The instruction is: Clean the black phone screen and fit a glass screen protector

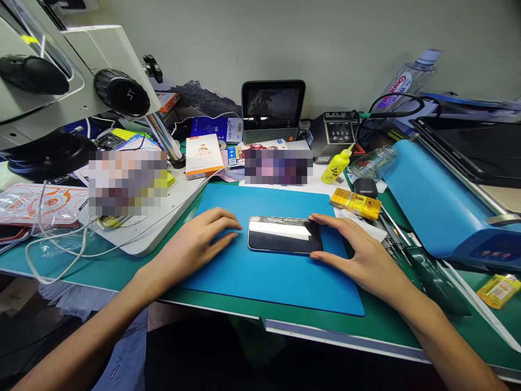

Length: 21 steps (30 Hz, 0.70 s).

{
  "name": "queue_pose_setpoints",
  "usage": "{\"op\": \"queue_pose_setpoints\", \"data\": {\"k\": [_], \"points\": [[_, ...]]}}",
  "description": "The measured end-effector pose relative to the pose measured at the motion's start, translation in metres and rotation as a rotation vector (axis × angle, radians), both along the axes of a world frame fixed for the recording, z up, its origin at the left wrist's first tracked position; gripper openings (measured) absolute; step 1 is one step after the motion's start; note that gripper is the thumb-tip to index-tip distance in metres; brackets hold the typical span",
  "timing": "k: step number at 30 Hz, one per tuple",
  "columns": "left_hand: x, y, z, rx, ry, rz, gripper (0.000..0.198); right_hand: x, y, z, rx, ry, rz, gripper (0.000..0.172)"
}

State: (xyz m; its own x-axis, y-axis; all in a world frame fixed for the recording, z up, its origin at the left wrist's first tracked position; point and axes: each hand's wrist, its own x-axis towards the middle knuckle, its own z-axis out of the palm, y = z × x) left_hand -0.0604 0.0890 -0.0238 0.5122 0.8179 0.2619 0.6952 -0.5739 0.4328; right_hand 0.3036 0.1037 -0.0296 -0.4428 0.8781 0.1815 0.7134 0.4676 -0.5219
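Observation:
A smartphone with a dark, glossy screen lies flat and sideways on the blue mat. Light reflects in a white band across its glass. My right hand has its thumb at the near edge and a fingertip at the far edge of the phone's right end, spanning it. Just off the phone's left end, my left hand rests on the mat, its fingers loosely bent, thumb apart, with nothing in it.
A microscope overhangs the left, its white base beside the mat. Behind stand a small display, a soldering station and a yellow bottle. Tools, including a green-handled one, and a blue machine lie right.

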Motion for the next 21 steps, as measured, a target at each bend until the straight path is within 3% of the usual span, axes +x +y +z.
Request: {"op": "queue_pose_setpoints", "data": {"k": [6, 11, 21], "points": [[0.003, -0.008, -0.013, 0.144, 0.103, -0.046, 0.032, -0.002, 0.0, 0.001, 0.0, 0.012, -0.005, 0.064], [0.002, -0.009, -0.015, 0.184, 0.133, -0.085, 0.039, 0.0, 0.0, 0.0, -0.011, 0.011, -0.012, 0.064], [-0.001, -0.009, -0.014, 0.114, 0.152, -0.092, 0.04, -0.001, 0.002, -0.002, -0.024, 0.013, -0.036, 0.064]]}}
